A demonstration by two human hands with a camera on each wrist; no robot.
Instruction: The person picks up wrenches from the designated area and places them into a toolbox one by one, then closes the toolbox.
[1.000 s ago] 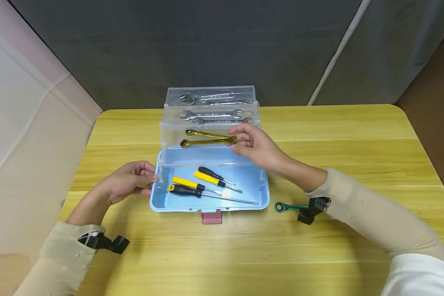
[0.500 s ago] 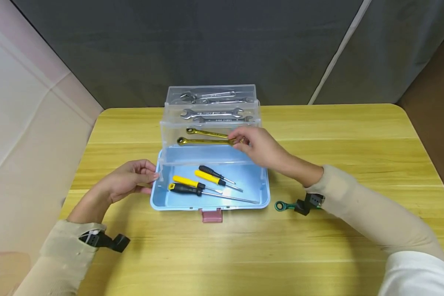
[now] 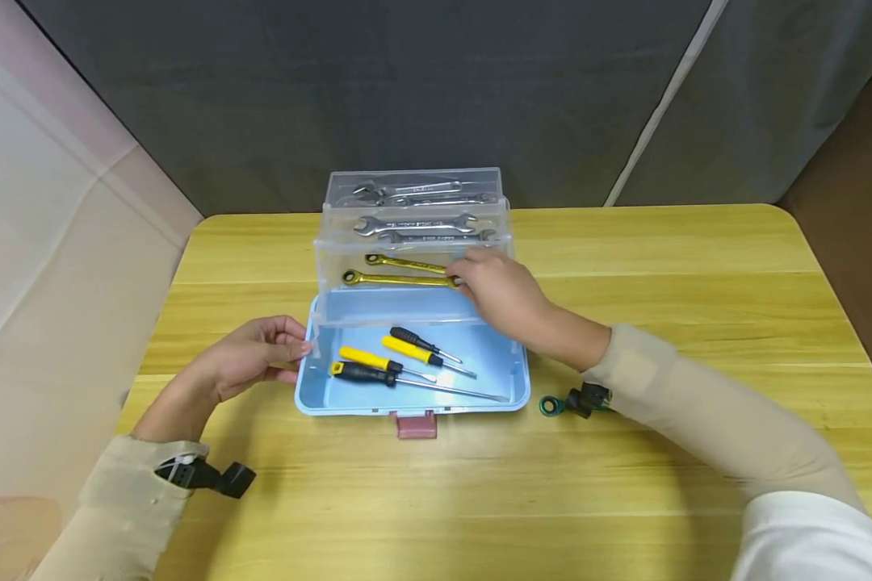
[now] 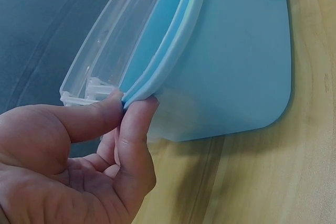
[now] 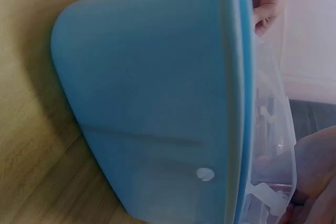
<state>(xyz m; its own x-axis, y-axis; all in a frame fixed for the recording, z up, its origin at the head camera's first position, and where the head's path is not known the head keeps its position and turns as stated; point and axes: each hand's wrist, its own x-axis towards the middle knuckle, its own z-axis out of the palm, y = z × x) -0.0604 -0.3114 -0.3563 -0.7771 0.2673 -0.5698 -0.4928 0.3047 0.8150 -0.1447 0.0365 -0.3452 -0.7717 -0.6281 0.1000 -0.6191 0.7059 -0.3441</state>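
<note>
The blue toolbox (image 3: 490,355) sits on the wooden table, its clear tiered trays (image 3: 334,262) raised behind it. My left hand (image 3: 254,355) pinches the box's left rim between thumb and fingers, plain in the left wrist view at the blue rim (image 4: 149,85). In the lowest tray lie two gold ratchet wrenches. My right hand (image 3: 501,294) holds the right end of the nearer gold wrench (image 3: 400,279), fingers covering that end. Behind it, the other gold wrench (image 3: 407,263) has its right end hidden by the same hand.
Several yellow and black screwdrivers (image 3: 366,357) lie in the box. Silver wrenches (image 3: 414,225) fill the upper trays. Right of the box, a green ratchet wrench (image 3: 551,406) lies partly under the right wrist camera. The pink latch (image 3: 416,425) hangs at the front.
My right hand has shifted slightly left and turned its back upward, moving the nearer gold wrench a little left in the tray. The left hand stays at the rim.
</note>
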